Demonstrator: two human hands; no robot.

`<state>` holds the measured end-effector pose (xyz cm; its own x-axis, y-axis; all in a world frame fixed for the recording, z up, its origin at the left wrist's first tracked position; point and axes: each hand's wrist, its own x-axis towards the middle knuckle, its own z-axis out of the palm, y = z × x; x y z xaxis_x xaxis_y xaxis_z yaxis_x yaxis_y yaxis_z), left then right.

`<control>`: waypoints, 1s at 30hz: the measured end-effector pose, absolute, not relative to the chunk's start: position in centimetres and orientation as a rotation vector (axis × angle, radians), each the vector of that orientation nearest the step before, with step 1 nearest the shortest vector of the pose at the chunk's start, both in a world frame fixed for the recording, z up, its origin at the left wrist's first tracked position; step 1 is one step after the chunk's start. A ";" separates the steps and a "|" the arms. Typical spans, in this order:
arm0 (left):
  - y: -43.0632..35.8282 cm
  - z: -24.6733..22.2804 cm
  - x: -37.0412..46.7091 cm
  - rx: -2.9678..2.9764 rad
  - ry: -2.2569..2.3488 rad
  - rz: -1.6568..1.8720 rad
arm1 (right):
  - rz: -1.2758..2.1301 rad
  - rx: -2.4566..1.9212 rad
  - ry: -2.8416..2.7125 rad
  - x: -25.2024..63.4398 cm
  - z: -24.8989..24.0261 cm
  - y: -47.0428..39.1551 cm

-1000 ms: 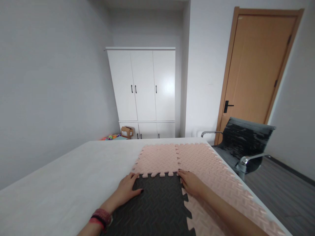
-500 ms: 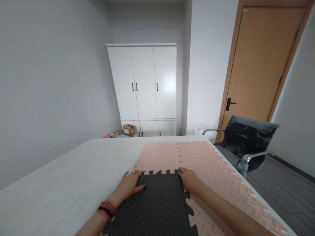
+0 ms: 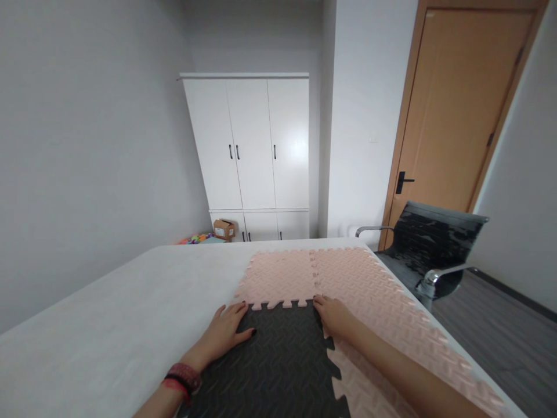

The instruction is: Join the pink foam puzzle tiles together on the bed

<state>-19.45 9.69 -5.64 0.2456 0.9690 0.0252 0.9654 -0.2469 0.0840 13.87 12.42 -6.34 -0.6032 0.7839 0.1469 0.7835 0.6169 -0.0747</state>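
Observation:
A black interlocking foam mat tile (image 3: pixel 278 360) with a ridged top lies in front of me on the table. Its far edge meets the toothed edge of a pink foam mat tile (image 3: pixel 281 273). My left hand (image 3: pixel 224 331) rests on its far left corner, fingers stretched out and thumb spread over the black top. At the far right corner, my right hand (image 3: pixel 335 316) lies with fingers extended, fingertips near the seam. Along the right runs more pink foam matting (image 3: pixel 369 290), partly covered by my right forearm. The black tile's right teeth overlap the pink there; whether they interlock I cannot tell.
The mats lie on a white table (image 3: pixel 108 313). A worn black chair (image 3: pixel 435 238) with metal armrests stands off the table's right edge. Beyond the far edge are a white cabinet (image 3: pixel 252 139), a cardboard box (image 3: pixel 224 229) and colourful items (image 3: pixel 195 238). A wooden door (image 3: pixel 461 116) is at right.
The view has shifted slightly, so everything sits a little further left. Both hands keep their places on the black tile, and the tiles show no clear movement.

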 end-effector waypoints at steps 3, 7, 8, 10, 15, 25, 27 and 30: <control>9.7 -5.4 -19.5 2.451 1.860 0.131 | 0.038 -1.296 -2.665 14.2 -5.9 12.5; 9.5 -5.2 -18.6 2.481 1.837 0.125 | 0.078 -1.286 -2.660 14.7 -5.4 12.5; 9.5 -5.1 -18.2 2.482 1.846 0.118 | 0.081 -1.290 -2.659 14.7 -5.3 12.4; 9.5 -4.8 -17.5 2.483 1.865 0.110 | 0.075 -1.311 -2.658 14.5 -5.1 12.2; 9.6 -3.6 -15.8 2.471 1.891 0.097 | 0.001 -1.363 -2.632 12.5 -4.7 11.2; 9.3 -4.2 -11.2 2.588 1.656 0.158 | 0.145 -1.222 -2.648 10.3 -4.8 11.5; 9.7 -4.0 -10.8 2.612 1.646 0.164 | 0.185 -1.215 -2.654 10.5 -4.6 12.0; 10.1 -3.6 -10.0 2.647 1.660 0.148 | 0.244 -1.191 -2.654 11.5 -4.3 12.6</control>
<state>-9.95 10.13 -3.61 0.4321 0.8989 0.0729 0.8976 -0.4365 0.0620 11.46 12.60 -4.35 -0.6465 0.7512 0.1332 0.7142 0.6573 -0.2405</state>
